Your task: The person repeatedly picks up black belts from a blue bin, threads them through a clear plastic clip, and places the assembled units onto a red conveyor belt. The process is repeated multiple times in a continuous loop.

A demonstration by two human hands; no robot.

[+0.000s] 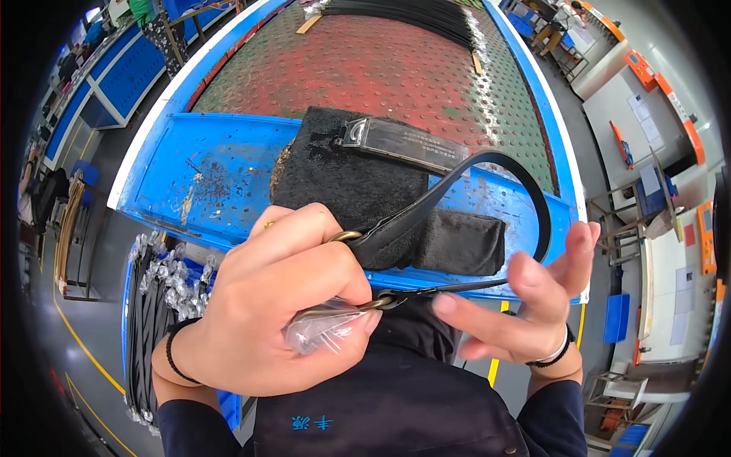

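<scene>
My left hand (285,293) is closed around the end of a black leather strap (537,202), gripping its brass-coloured metal fitting and a crinkled clear plastic wrap (324,329). Two brass rings (378,302) show at the fingers. From there the strap bends out to the right in a wide loop and comes back toward the hand. My right hand (525,308) has its fingers spread beside the loop's lower run. One fingertip lies at or very near the strap; whether it touches I cannot tell.
A dark cloth-covered block (335,171) lies on the blue bench (205,167), with a clear plastic piece (411,145) on top and a smaller black pad (461,242) beside it. Many black strips (403,17) lie on the red mat (304,76). Wrapped straps (156,335) hang at left.
</scene>
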